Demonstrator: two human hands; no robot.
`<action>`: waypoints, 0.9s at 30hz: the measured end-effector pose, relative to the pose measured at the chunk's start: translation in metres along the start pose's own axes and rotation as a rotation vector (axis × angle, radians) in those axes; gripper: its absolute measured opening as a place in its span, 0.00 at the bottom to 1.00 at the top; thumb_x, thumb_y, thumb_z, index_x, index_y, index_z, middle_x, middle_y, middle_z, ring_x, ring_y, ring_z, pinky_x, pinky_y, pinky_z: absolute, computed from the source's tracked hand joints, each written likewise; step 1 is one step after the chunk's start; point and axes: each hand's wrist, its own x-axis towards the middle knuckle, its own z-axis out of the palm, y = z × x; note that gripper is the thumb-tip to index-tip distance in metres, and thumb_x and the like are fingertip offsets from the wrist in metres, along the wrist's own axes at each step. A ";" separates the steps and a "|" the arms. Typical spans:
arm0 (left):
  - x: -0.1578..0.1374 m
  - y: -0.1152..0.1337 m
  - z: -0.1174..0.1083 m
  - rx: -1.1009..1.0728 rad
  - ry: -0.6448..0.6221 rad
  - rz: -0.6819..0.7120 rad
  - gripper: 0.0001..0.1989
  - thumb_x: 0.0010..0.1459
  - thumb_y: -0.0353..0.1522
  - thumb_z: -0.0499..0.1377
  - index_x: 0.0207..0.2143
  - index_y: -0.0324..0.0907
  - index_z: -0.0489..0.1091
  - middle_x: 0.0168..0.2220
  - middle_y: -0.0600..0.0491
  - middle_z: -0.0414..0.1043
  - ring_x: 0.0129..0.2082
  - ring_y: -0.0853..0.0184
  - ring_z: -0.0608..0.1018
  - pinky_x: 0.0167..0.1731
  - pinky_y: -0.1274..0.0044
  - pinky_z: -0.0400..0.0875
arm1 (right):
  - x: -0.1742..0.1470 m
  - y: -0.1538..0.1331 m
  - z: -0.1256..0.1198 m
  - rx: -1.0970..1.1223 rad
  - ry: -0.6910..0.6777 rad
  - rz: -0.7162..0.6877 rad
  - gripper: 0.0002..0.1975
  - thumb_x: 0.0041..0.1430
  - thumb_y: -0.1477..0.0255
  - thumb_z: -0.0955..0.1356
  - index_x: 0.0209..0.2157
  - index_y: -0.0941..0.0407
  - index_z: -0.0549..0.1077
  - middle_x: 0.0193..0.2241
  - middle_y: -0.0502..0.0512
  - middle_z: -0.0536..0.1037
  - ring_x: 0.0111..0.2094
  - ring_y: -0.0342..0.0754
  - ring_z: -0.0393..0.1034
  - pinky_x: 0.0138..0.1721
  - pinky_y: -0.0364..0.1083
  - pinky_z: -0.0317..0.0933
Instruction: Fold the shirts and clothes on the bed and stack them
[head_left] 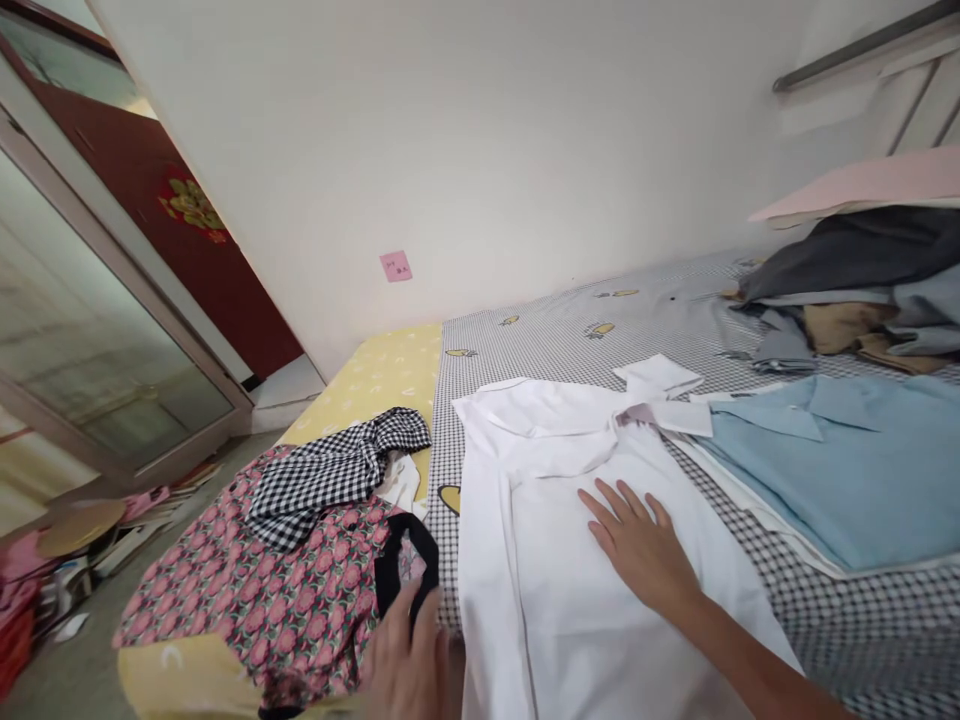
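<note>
Wall: Behind everything we see a pale wall [525,150] meeting the far edge of the bed.
Bed: Before us spreads a bed covered in a small-checked sheet [555,345] with yellow pineapple-like prints, and a yellow cloth [405,350] runs along its left side.
Door: At the far left we have a dark red door [150,210] bearing a red and gold ornament [193,203].
White shirt: Directly in front of us the white shirt [600,640] lies on the checked sheet, its upper part folded over, with white folded ends sticking out at upper right toward the blue shirt.
Floral garment: To our left a pink floral garment [247,590] with black trim lies rumpled over the yellow cloth.
Blue shirt: To our right a light blue shirt [870,480] lies with its collar showing, over a white layer.
Pile: Beyond it we see dark, grey and brown clothes [862,255] heaped together.
Checked garment: A black-and-white checked piece [322,485] lies bunched on the floral one.
Right hand: Our right hand [645,550] rests palm down on the white shirt, fingers spread, apart from the other hand.
Left hand: Our left hand [409,655] is blurred near the black trim, just beside the white shirt; we cannot tell whether it grips anything.
Note: A small pink note [396,266] sits on the wall.
</note>
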 end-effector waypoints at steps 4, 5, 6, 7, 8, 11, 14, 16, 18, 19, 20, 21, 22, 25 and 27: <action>0.096 0.047 0.040 0.045 0.067 0.203 0.31 0.63 0.19 0.45 0.65 0.46 0.64 0.70 0.41 0.59 0.70 0.57 0.62 0.65 0.59 0.62 | 0.003 -0.001 -0.005 0.026 -0.011 0.019 0.24 0.71 0.66 0.57 0.64 0.45 0.71 0.64 0.54 0.71 0.66 0.62 0.60 0.64 0.67 0.52; 0.118 0.060 0.051 0.048 0.036 0.203 0.34 0.62 0.17 0.44 0.66 0.46 0.63 0.71 0.41 0.57 0.72 0.57 0.59 0.66 0.57 0.60 | 0.003 -0.001 -0.005 0.026 -0.014 0.020 0.24 0.71 0.66 0.57 0.64 0.45 0.70 0.65 0.54 0.70 0.66 0.62 0.60 0.64 0.67 0.51; 0.138 0.070 0.063 0.041 -0.003 0.200 0.36 0.60 0.16 0.43 0.67 0.45 0.61 0.72 0.42 0.55 0.72 0.58 0.56 0.67 0.56 0.58 | 0.003 -0.001 -0.005 0.026 -0.015 0.018 0.24 0.70 0.66 0.58 0.64 0.44 0.70 0.65 0.53 0.70 0.66 0.62 0.61 0.64 0.67 0.51; 0.154 0.079 0.074 0.033 -0.050 0.187 0.38 0.59 0.15 0.42 0.69 0.45 0.59 0.73 0.43 0.52 0.73 0.59 0.55 0.68 0.56 0.57 | 0.003 -0.001 -0.004 0.025 -0.015 0.016 0.24 0.70 0.66 0.58 0.64 0.43 0.70 0.65 0.53 0.70 0.66 0.61 0.61 0.64 0.67 0.52; 0.167 0.085 0.086 0.022 -0.109 0.169 0.39 0.57 0.14 0.42 0.70 0.44 0.56 0.74 0.44 0.50 0.73 0.59 0.54 0.68 0.56 0.56 | 0.003 -0.001 -0.003 0.024 -0.012 0.013 0.24 0.70 0.67 0.58 0.64 0.43 0.70 0.65 0.52 0.70 0.66 0.61 0.61 0.64 0.67 0.52; 0.182 0.087 0.119 -0.013 -0.276 0.140 0.40 0.56 0.14 0.41 0.70 0.41 0.55 0.73 0.46 0.52 0.72 0.62 0.57 0.69 0.58 0.55 | 0.000 0.000 0.002 0.015 0.023 0.005 0.25 0.69 0.67 0.59 0.63 0.43 0.70 0.64 0.52 0.71 0.65 0.61 0.62 0.63 0.67 0.53; 0.174 0.078 0.145 -0.034 -0.296 0.164 0.37 0.59 0.16 0.41 0.70 0.42 0.57 0.72 0.48 0.54 0.72 0.63 0.58 0.70 0.56 0.53 | -0.003 0.004 0.006 0.029 0.052 0.001 0.24 0.68 0.66 0.59 0.63 0.42 0.71 0.63 0.51 0.72 0.65 0.61 0.62 0.63 0.66 0.52; 0.168 0.072 0.156 -0.048 -0.264 0.175 0.37 0.61 0.18 0.41 0.70 0.45 0.56 0.72 0.50 0.53 0.72 0.62 0.57 0.70 0.53 0.51 | 0.001 0.008 0.004 0.074 0.033 0.018 0.22 0.68 0.65 0.60 0.59 0.43 0.74 0.60 0.53 0.75 0.62 0.61 0.66 0.59 0.64 0.57; 0.165 0.068 0.162 -0.065 -0.250 0.192 0.36 0.62 0.19 0.41 0.70 0.48 0.55 0.72 0.52 0.54 0.72 0.61 0.56 0.70 0.51 0.51 | 0.016 0.009 -0.006 0.148 -0.019 0.053 0.20 0.67 0.67 0.60 0.51 0.44 0.79 0.54 0.55 0.79 0.55 0.59 0.72 0.51 0.60 0.63; 0.164 0.068 0.164 -0.071 -0.246 0.202 0.36 0.62 0.20 0.42 0.70 0.49 0.55 0.72 0.53 0.54 0.72 0.61 0.56 0.70 0.51 0.51 | 0.030 0.008 -0.012 0.190 -0.042 0.071 0.19 0.68 0.68 0.59 0.48 0.44 0.80 0.51 0.55 0.80 0.51 0.57 0.73 0.47 0.57 0.64; 0.164 0.067 0.165 -0.075 -0.238 0.210 0.35 0.63 0.20 0.42 0.70 0.50 0.55 0.72 0.53 0.55 0.72 0.60 0.56 0.70 0.51 0.51 | 0.047 0.005 -0.019 0.231 -0.056 0.084 0.19 0.68 0.69 0.59 0.45 0.45 0.81 0.49 0.56 0.81 0.48 0.56 0.74 0.45 0.55 0.65; 0.164 0.067 0.167 -0.078 -0.226 0.215 0.35 0.63 0.21 0.43 0.70 0.50 0.55 0.72 0.53 0.55 0.72 0.60 0.56 0.70 0.50 0.51 | 0.066 0.001 -0.025 0.265 -0.050 0.085 0.20 0.69 0.69 0.58 0.45 0.45 0.80 0.49 0.56 0.80 0.48 0.55 0.74 0.45 0.55 0.64; 0.164 0.067 0.169 -0.080 -0.210 0.215 0.35 0.63 0.21 0.44 0.70 0.50 0.55 0.72 0.53 0.56 0.72 0.60 0.57 0.70 0.50 0.50 | 0.088 -0.005 -0.029 0.291 -0.027 0.069 0.19 0.69 0.69 0.58 0.48 0.46 0.80 0.51 0.57 0.79 0.49 0.55 0.73 0.47 0.55 0.64; 0.162 0.069 0.174 -0.083 -0.149 0.180 0.32 0.64 0.23 0.45 0.70 0.49 0.57 0.71 0.51 0.57 0.71 0.59 0.59 0.70 0.52 0.51 | 0.154 -0.027 -0.025 0.283 -0.013 -0.048 0.21 0.66 0.70 0.62 0.59 0.48 0.73 0.60 0.60 0.72 0.59 0.59 0.66 0.58 0.59 0.57; 0.160 0.070 0.175 -0.078 -0.106 0.150 0.31 0.66 0.25 0.45 0.69 0.48 0.58 0.71 0.50 0.58 0.71 0.59 0.60 0.70 0.53 0.52 | 0.189 -0.038 -0.011 0.233 -0.124 -0.063 0.26 0.62 0.70 0.67 0.62 0.48 0.70 0.67 0.61 0.64 0.66 0.61 0.57 0.63 0.63 0.49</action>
